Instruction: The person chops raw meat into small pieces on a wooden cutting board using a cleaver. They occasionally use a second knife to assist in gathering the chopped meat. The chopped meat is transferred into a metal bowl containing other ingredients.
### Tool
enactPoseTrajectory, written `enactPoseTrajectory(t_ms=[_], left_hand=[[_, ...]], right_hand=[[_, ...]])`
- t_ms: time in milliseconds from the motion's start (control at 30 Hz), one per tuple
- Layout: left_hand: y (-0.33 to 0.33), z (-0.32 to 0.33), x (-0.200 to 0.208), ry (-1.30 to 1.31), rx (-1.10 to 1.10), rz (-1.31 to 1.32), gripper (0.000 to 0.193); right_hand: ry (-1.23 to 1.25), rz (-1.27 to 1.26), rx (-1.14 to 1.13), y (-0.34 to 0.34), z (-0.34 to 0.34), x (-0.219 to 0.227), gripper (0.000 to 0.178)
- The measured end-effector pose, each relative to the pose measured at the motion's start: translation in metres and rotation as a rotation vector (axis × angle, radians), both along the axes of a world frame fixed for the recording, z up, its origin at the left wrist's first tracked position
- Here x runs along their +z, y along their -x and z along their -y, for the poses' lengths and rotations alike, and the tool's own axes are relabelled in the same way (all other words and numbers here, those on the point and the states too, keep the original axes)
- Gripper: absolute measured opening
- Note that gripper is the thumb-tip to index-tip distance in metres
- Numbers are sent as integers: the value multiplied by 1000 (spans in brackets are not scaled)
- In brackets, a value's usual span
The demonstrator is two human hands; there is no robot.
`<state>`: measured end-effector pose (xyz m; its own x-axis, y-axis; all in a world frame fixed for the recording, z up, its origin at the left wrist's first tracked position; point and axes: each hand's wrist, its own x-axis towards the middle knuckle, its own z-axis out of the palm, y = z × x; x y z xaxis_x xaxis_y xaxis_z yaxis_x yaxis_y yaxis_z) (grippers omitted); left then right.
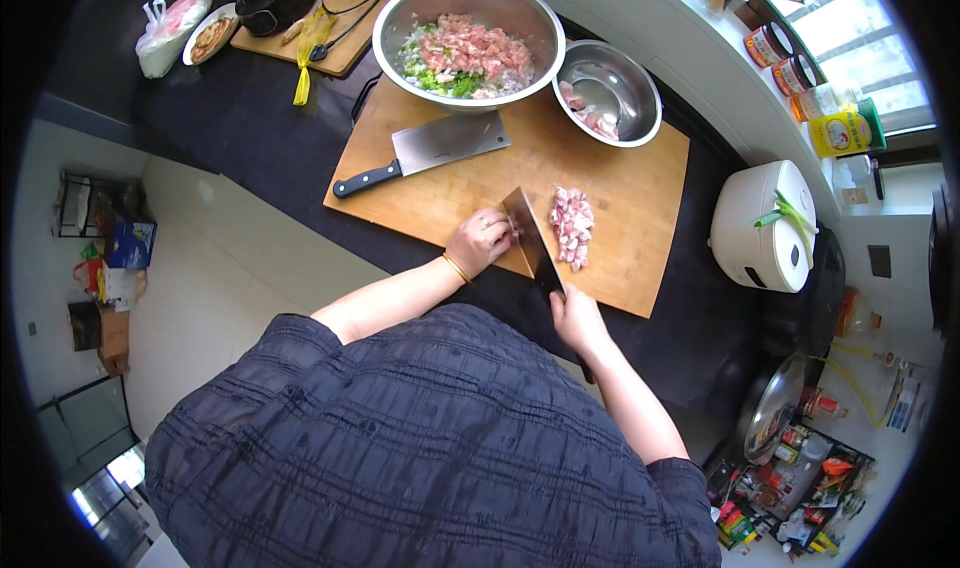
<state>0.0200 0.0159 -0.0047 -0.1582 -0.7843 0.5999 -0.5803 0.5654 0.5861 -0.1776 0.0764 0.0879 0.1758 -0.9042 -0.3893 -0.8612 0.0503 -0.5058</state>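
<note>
My right hand (580,320) grips a kitchen knife (537,240), its blade standing edge down on the wooden cutting board (440,208). Close against the blade's left side, my left hand (480,240) has its fingers curled over a small piece of meat, mostly hidden by them. To the right of the knife lies a pile of diced pale pink meat (572,226). A cleaver (452,144) with a black riveted handle rests flat on the board, beyond my left hand.
At the board's far edge stand a large steel bowl (386,60) of minced meat and chopped greens, and a smaller steel bowl (640,96) holding meat pieces. A white rice cooker (752,226) with scallion on its lid is at right. Far left are a plate (190,50) and plastic bag (168,40).
</note>
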Motion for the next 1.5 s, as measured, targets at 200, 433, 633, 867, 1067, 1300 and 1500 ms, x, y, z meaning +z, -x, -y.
enactPoseTrajectory(t_ms=[200,433,633,867,1067,1300,1500], left_hand=[[-2,-3,11,-41,-29,-8,12],[-4,0,6,-11,-37,35,10],[-2,-1,5,25,-25,33,12],[-2,-2,1,42,-80,59,13],[-3,0,5,33,-63,24,11],[-8,-4,13,-59,-88,-34,11],[-19,-11,20,-25,-52,-6,13]], right_hand=[[-287,146,-270,-8,31,12,23],[78,86,-114,-1,25,6,20],[96,15,21,6,9,5,18],[147,-76,-7,-48,50,-20,21],[167,93,1,7,19,-16,24],[64,116,-112,4,17,11,24],[120,71,20,-7,4,26,17]])
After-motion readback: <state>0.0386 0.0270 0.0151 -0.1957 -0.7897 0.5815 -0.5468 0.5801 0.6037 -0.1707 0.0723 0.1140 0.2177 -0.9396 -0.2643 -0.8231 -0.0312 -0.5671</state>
